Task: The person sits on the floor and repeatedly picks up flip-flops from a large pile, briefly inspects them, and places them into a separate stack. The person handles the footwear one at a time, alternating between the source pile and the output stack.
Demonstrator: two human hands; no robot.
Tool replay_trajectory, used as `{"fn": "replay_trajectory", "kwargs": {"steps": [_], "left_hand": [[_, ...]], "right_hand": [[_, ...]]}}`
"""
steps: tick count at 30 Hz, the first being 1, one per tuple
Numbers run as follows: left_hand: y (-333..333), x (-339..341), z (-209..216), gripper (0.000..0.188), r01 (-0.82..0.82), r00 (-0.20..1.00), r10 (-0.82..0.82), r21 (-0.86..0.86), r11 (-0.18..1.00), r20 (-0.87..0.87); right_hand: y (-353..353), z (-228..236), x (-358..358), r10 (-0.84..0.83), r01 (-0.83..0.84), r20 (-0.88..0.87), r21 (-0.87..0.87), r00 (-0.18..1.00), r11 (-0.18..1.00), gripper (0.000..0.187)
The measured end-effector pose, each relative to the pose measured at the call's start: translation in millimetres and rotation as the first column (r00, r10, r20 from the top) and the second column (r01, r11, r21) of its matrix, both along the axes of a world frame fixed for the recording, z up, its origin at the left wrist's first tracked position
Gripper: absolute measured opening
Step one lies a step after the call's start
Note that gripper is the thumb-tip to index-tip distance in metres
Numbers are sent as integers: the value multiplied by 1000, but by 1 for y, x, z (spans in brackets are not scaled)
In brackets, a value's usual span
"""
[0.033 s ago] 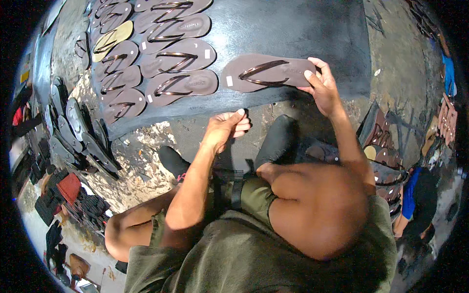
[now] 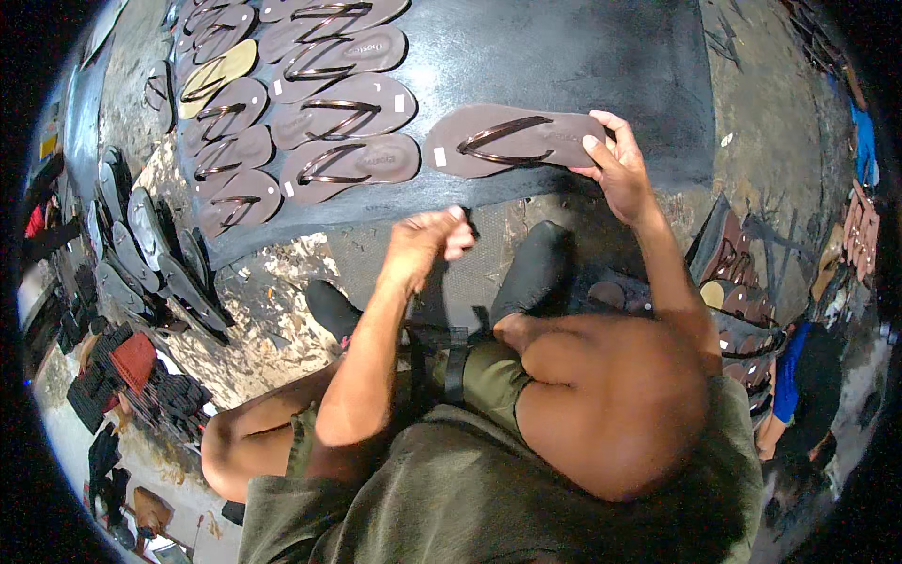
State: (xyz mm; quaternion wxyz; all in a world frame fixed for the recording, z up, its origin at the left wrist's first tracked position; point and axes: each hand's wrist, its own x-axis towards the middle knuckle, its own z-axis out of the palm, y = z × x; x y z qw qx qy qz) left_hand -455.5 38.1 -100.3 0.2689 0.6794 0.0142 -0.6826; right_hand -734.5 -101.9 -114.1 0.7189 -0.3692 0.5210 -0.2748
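Observation:
My right hand (image 2: 620, 164) grips the heel end of a brown flip-flop (image 2: 521, 132), thumb on top and fingers beneath. The sandal has a shiny dark V-shaped strap and a small white sticker near its toe, which points left. It is over the dark tabletop; whether it touches the surface is hard to tell. Lower and to the left, my left hand (image 2: 427, 246) is closed with its fingers curled, apart from the flip-flop. What it pinches, if anything, is hidden. The nearest laid-out flip-flop (image 2: 381, 164) is just left of the held one.
Rows of brown flip-flops (image 2: 240, 150) cover the left of the dark tabletop (image 2: 564, 52), with one yellowish flip-flop (image 2: 218, 77) among them. Grey soles (image 2: 150, 244) are piled at left. More sandals (image 2: 742, 301) lie by my right knee. A person in blue (image 2: 794, 367) is at far right.
My left hand has shifted slightly left and its fingers have curled in more. The right hand and its flip-flop have barely moved.

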Motion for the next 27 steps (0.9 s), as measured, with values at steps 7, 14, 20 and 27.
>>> {"fn": "replay_trajectory", "kwargs": {"steps": [7, 14, 20, 27], "left_hand": [[-50, 47, -11, 19, 133, 936, 27, -422, 897, 351], [-73, 50, -29, 29, 665, 537, -299, -178, 725, 789], [-79, 52, -26, 31, 883, 249, -294, -92, 459, 923], [-118, 19, 2, 88, 994, 85, -502, -34, 108, 861]], "right_hand": [[-4, -17, 8, 19, -18, 31, -44, 999, 999, 49], [-6, -40, 1, 20, -140, -328, -347, 945, 927, 46], [-16, -38, -2, -47, -391, -680, -475, 731, 789, 55], [-27, -23, 63, -463, -395, -675, -724, 575, 565, 45]]}}
